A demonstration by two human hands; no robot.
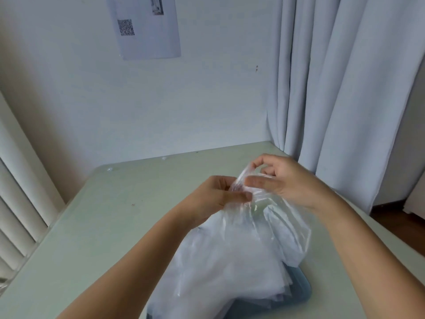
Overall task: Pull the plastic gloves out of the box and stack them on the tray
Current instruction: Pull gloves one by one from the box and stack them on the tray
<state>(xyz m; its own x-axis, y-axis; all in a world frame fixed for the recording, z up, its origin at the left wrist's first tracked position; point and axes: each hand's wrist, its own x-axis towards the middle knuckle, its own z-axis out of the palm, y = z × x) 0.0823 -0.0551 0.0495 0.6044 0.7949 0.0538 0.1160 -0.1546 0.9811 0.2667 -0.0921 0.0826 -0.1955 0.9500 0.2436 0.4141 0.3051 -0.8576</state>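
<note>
Both hands are raised over the table [103, 215] just past the tray [299, 293], probably so that the thin film can hang free and be teased apart before it is laid down. The left hand [218, 195] pinches the bunched top edge of a clear plastic glove [282, 226] between thumb and curled fingers. The right hand [287, 183], close beside it at about 2 o'clock, has its thumb and fingers curled into the same crumpled edge, as if opening or separating layers. The two hands nearly touch. The glove is see-through and glossy, creased and wrinkled near the grip, and it drapes down toward 6 o'clock onto the pile of gloves [218, 261]. That pile is a cloudy white heap of loose overlapping sheets which covers most of the blue-grey tray, so only the tray's corner at 4 o'clock shows. The stack looks well grown, and the box is out of view. A pale curtain [345, 88] hangs at 2 o'clock and a sheet of paper [147, 28] hangs on the wall at 11 o'clock
</note>
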